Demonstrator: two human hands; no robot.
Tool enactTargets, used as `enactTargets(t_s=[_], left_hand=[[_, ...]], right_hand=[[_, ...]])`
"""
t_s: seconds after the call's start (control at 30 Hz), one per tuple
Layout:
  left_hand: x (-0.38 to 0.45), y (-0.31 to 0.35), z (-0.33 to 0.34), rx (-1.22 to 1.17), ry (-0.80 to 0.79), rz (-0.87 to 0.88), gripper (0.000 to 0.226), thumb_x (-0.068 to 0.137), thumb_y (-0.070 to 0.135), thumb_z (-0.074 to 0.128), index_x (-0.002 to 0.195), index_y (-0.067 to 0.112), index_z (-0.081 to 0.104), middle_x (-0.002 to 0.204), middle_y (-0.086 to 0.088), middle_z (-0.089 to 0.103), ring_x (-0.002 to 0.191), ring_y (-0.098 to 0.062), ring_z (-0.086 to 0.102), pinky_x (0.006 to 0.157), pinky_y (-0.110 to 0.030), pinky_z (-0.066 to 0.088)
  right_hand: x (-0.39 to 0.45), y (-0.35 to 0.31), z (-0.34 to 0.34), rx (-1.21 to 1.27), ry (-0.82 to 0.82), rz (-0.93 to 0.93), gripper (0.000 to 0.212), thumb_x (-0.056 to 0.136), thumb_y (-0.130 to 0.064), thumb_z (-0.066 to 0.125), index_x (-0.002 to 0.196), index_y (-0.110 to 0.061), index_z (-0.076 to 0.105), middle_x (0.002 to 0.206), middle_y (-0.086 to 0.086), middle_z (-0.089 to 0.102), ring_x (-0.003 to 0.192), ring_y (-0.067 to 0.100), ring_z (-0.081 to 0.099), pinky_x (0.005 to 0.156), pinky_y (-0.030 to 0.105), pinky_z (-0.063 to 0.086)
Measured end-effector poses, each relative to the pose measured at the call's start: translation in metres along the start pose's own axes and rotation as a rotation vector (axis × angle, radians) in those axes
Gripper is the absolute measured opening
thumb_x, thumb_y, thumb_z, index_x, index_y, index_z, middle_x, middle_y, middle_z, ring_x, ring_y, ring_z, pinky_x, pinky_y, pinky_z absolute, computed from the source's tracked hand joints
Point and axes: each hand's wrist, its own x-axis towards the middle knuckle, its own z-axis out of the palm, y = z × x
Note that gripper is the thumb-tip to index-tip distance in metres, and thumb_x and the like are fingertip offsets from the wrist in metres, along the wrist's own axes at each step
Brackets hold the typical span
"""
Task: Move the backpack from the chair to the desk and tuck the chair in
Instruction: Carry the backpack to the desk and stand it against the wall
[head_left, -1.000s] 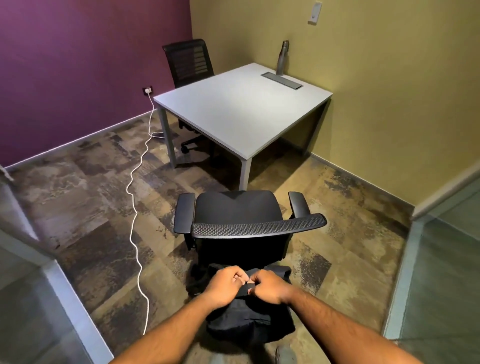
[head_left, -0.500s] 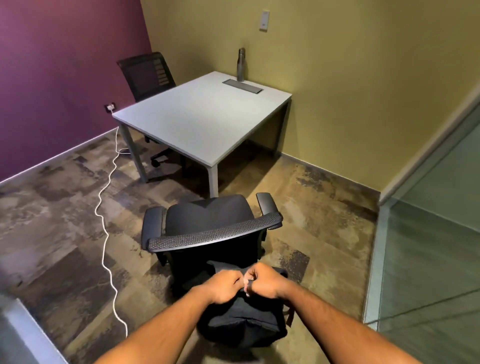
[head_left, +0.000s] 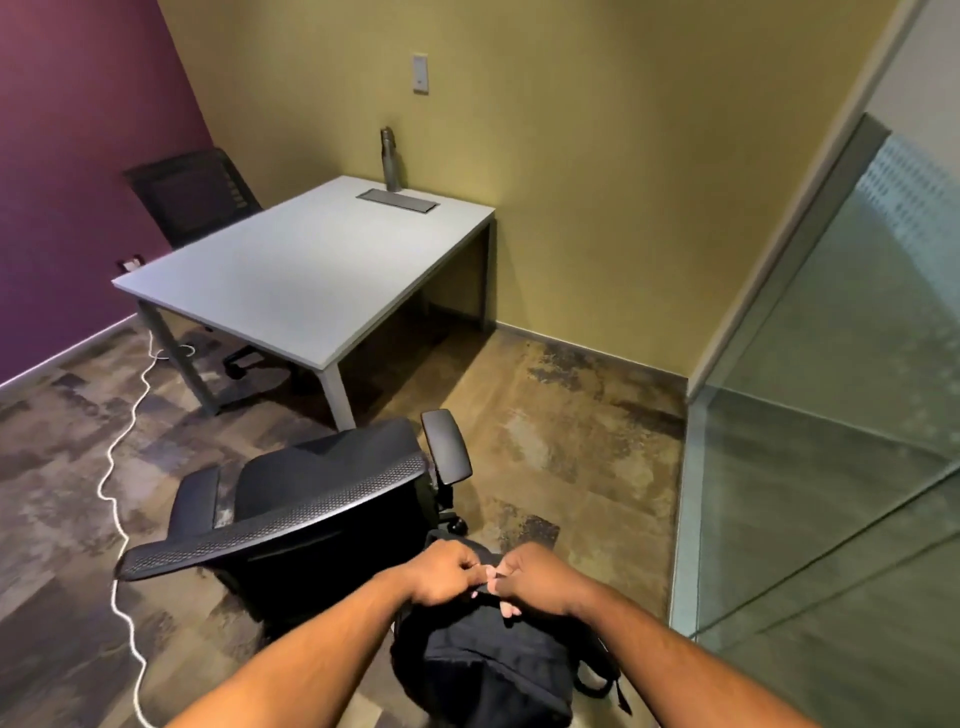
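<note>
A black backpack hangs low in front of me, behind and to the right of the black mesh office chair. My left hand and my right hand are both closed on the strap at its top, knuckles almost touching. The chair's seat is bare and its backrest faces me; the chair stands a short way off the near corner of the white desk. The backpack's lower part runs out of the bottom of the view.
A metal bottle and a grey cable hatch sit at the desk's far edge. A second black chair stands behind the desk by the purple wall. A white cable snakes across the carpet at left. A glass partition is on the right.
The view has swung right and closer, so the chair now lies left of my hands. Both hands kept hold of the backpack and carried it toward the chair's right side.
</note>
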Motion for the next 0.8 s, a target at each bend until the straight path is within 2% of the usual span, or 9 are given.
enactTargets(t_s=[0.07, 0.13, 0.2, 0.3, 0.43, 0.53, 0.6, 0.73, 0.8], left_hand=[[0.019, 0.021, 0.002, -0.001, 0.002, 0.014, 0.043, 0.101, 0.045, 0.050, 0.068, 0.017, 0.051, 0.069, -0.003, 0.048, 0.064, -0.012, 0.041, 0.056, -0.028, 0.028], [0.037, 0.043, 0.004, -0.006, -0.002, 0.038, 0.046, 0.102, 0.047, 0.047, 0.065, 0.020, 0.049, 0.067, -0.002, 0.048, 0.062, -0.012, 0.041, 0.056, -0.027, 0.028], [0.052, 0.059, 0.003, -0.017, 0.005, 0.052, 0.046, 0.102, 0.046, 0.047, 0.062, 0.024, 0.047, 0.064, 0.004, 0.049, 0.061, -0.009, 0.043, 0.058, -0.028, 0.031], [0.076, 0.082, -0.001, -0.037, -0.014, 0.073, 0.040, 0.102, 0.044, 0.050, 0.066, 0.027, 0.050, 0.067, 0.008, 0.052, 0.066, -0.009, 0.047, 0.063, -0.032, 0.035], [0.100, 0.103, -0.009, -0.047, -0.008, 0.119, 0.041, 0.101, 0.042, 0.054, 0.063, 0.027, 0.046, 0.063, 0.010, 0.046, 0.058, -0.004, 0.041, 0.062, -0.033, 0.032], [0.106, 0.111, -0.026, -0.051, 0.058, 0.143, 0.043, 0.101, 0.041, 0.054, 0.064, 0.024, 0.042, 0.060, 0.008, 0.041, 0.052, -0.004, 0.036, 0.058, -0.030, 0.028], [0.194, 0.147, -0.054, -0.050, 0.019, 0.202, 0.041, 0.101, 0.039, 0.054, 0.065, 0.025, 0.043, 0.059, 0.008, 0.041, 0.049, -0.003, 0.037, 0.055, -0.026, 0.027], [0.209, 0.155, -0.062, -0.040, 0.047, 0.233, 0.041, 0.102, 0.036, 0.054, 0.064, 0.024, 0.045, 0.055, 0.008, 0.041, 0.046, -0.003, 0.038, 0.052, -0.025, 0.027], [0.240, 0.155, -0.074, -0.057, 0.027, 0.220, 0.041, 0.102, 0.037, 0.054, 0.064, 0.024, 0.046, 0.054, 0.009, 0.043, 0.045, -0.002, 0.038, 0.053, -0.026, 0.029]], right_hand=[[-0.011, 0.012, -0.021, -0.078, 0.080, -0.022, 0.029, 0.090, -0.042, 0.063, 0.063, -0.033, 0.067, 0.068, -0.007, 0.074, 0.062, 0.003, 0.060, 0.071, 0.033, 0.045], [-0.020, 0.024, -0.043, -0.151, 0.173, -0.036, 0.024, 0.091, -0.044, 0.061, 0.068, -0.036, 0.061, 0.074, -0.009, 0.076, 0.068, 0.004, 0.064, 0.072, 0.034, 0.049], [-0.025, 0.033, -0.061, -0.193, 0.218, -0.046, 0.018, 0.092, -0.045, 0.061, 0.078, -0.033, 0.063, 0.082, -0.008, 0.078, 0.075, 0.006, 0.067, 0.075, 0.034, 0.051], [-0.029, 0.051, -0.091, -0.174, 0.265, -0.023, 0.019, 0.092, -0.045, 0.063, 0.090, -0.027, 0.068, 0.081, -0.010, 0.078, 0.076, 0.005, 0.068, 0.078, 0.034, 0.052], [-0.023, 0.071, -0.116, -0.126, 0.341, -0.019, 0.018, 0.091, -0.045, 0.062, 0.075, -0.038, 0.063, 0.079, -0.010, 0.072, 0.080, 0.008, 0.067, 0.079, 0.039, 0.052], [-0.021, 0.058, -0.135, -0.124, 0.365, -0.056, 0.026, 0.098, -0.038, 0.063, 0.072, -0.040, 0.060, 0.075, -0.015, 0.067, 0.075, -0.001, 0.060, 0.073, 0.030, 0.046], [0.017, 0.089, -0.209, -0.019, 0.441, -0.012, 0.028, 0.099, -0.033, 0.064, 0.072, -0.040, 0.061, 0.075, -0.017, 0.065, 0.074, -0.005, 0.058, 0.072, 0.026, 0.043], [0.026, 0.093, -0.228, -0.030, 0.451, -0.015, 0.030, 0.099, -0.028, 0.065, 0.070, -0.037, 0.062, 0.069, -0.018, 0.064, 0.070, -0.006, 0.056, 0.072, 0.025, 0.043], [0.045, 0.095, -0.252, -0.003, 0.437, 0.006, 0.030, 0.099, -0.027, 0.064, 0.071, -0.035, 0.062, 0.063, -0.025, 0.064, 0.066, -0.008, 0.055, 0.071, 0.023, 0.042]])
